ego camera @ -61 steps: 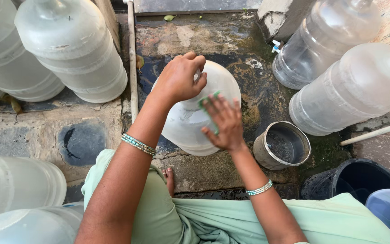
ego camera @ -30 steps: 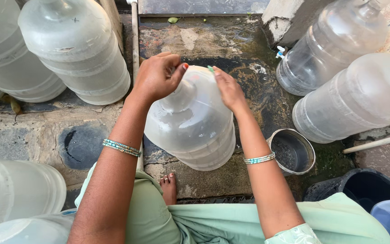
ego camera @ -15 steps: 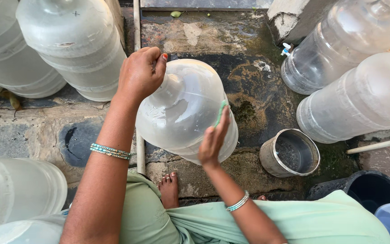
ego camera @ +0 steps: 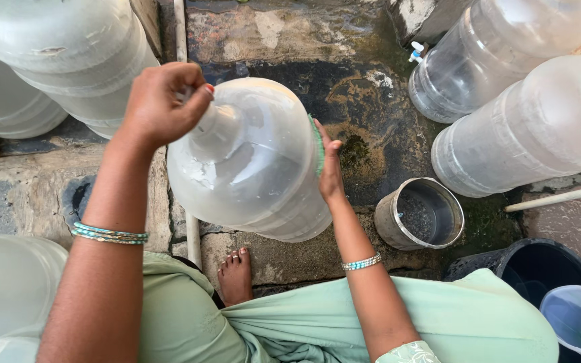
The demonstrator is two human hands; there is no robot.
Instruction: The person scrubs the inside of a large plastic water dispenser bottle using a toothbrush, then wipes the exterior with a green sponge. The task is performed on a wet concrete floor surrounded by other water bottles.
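A large translucent plastic water jug (ego camera: 253, 161) was the centre of things, tilted over the wet, mossy stone floor (ego camera: 364, 144) with its neck toward the upper left. The left hand (ego camera: 163, 101) was wrapped over that neck, its grip curled shut around it. The right hand (ego camera: 331, 168) lay against the jug's right side, its grip pressing a green scrub pad (ego camera: 317, 142) flat onto the plastic. To the jug's right stood a small round metal pot (ego camera: 421, 214). Just below the jug a bare foot (ego camera: 237, 274) rested on the floor.
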